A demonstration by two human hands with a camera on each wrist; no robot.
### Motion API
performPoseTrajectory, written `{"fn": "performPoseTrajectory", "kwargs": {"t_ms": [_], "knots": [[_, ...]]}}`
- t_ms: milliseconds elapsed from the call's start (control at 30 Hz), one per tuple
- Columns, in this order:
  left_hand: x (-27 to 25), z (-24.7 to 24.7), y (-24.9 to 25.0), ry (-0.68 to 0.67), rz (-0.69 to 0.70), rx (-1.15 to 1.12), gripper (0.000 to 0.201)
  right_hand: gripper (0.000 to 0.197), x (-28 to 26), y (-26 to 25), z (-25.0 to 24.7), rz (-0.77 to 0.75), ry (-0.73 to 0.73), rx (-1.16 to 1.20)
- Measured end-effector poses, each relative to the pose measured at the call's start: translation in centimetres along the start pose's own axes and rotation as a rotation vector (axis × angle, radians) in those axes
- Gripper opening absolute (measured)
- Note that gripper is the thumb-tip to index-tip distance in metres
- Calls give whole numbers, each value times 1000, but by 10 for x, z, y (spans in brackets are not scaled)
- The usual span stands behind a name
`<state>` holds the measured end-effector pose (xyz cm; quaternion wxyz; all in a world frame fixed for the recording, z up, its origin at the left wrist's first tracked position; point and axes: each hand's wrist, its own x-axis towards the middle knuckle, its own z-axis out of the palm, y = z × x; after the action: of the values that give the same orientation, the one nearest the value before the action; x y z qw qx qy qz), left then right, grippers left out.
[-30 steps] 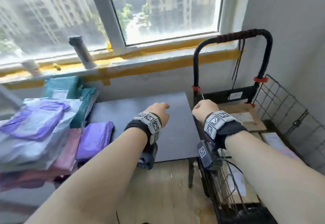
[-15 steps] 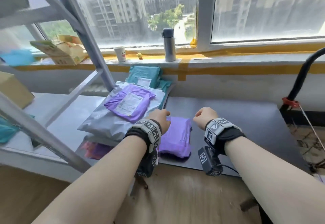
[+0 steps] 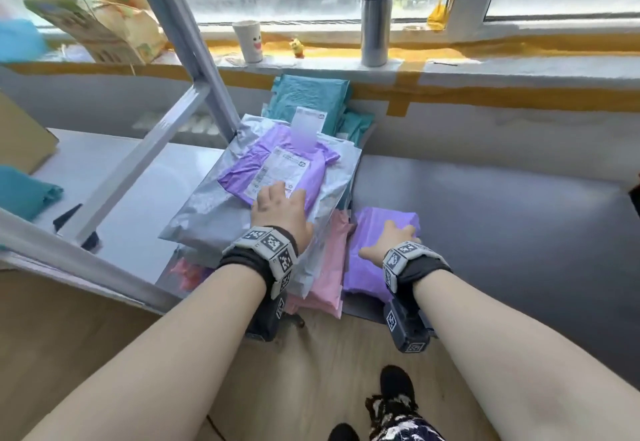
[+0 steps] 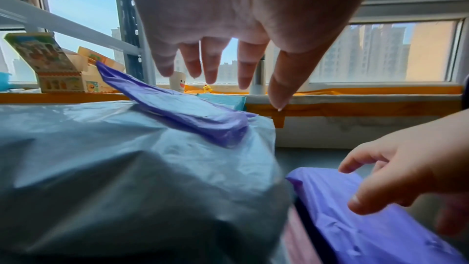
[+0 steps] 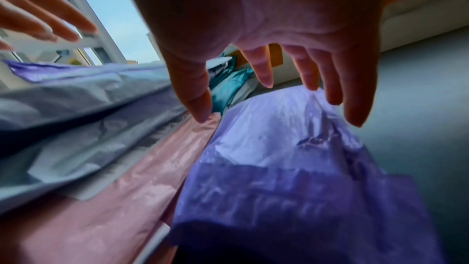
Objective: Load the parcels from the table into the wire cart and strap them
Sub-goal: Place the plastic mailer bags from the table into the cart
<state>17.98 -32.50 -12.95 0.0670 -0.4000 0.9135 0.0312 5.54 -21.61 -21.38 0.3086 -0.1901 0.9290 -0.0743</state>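
Parcels lie stacked at the left end of the dark table (image 3: 485, 215). A purple labelled parcel (image 3: 277, 160) (image 4: 193, 113) tops a big silver parcel (image 3: 214, 212) (image 4: 127, 168), with a pink parcel (image 3: 329, 267) (image 5: 127, 198) beneath and teal parcels (image 3: 308, 97) behind. My left hand (image 3: 284, 194) (image 4: 223, 85) hovers over the near edge of the labelled parcel, fingers spread. A small purple parcel (image 3: 360, 277) (image 5: 279, 158) lies beside the stack. My right hand (image 3: 398, 232) (image 5: 266, 103) reaches over it, fingers spread, tips at its surface. The wire cart is out of view.
A slanted metal shelf frame (image 3: 194, 45) rises just left of the stack, above a white shelf board (image 3: 138, 198). On the window sill stand a steel flask (image 3: 375, 14), a paper cup (image 3: 249, 40) and a printed carton (image 3: 104, 31). My shoes (image 3: 394, 381) stand on the wood floor.
The view has swung left from the cart to the parcel stack. Both hands have opened from loose fists and moved forward, the left over the labelled parcel, the right over the small purple one.
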Motion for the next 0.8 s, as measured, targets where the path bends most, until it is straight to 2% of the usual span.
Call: {"fn": "performPoseTrajectory", "kwargs": {"t_ms": [133,200,267,400,533,667,733,800], "knots": [[24,-1,-13,-10,-107,71,70,101,19,-13,15,40,-68,-66],[37,-1,-17,-55,-159,81,83,115,27,-16,19,63,-98,-107],[48,1,-19,-119,-202,90,97,118,35,-16,20,75,-104,-154],[65,4,-19,-227,-284,48,115,104,47,-14,12,72,-69,-209],[73,6,-20,-275,-336,60,120,85,57,-9,-7,90,-38,-8],[74,3,-18,-198,-356,51,110,68,61,-7,-25,72,40,188],[72,1,-19,-143,-349,12,98,56,58,-5,-31,52,74,247],[69,-2,-20,-66,-330,-34,84,55,52,-2,-34,29,115,289]]}}
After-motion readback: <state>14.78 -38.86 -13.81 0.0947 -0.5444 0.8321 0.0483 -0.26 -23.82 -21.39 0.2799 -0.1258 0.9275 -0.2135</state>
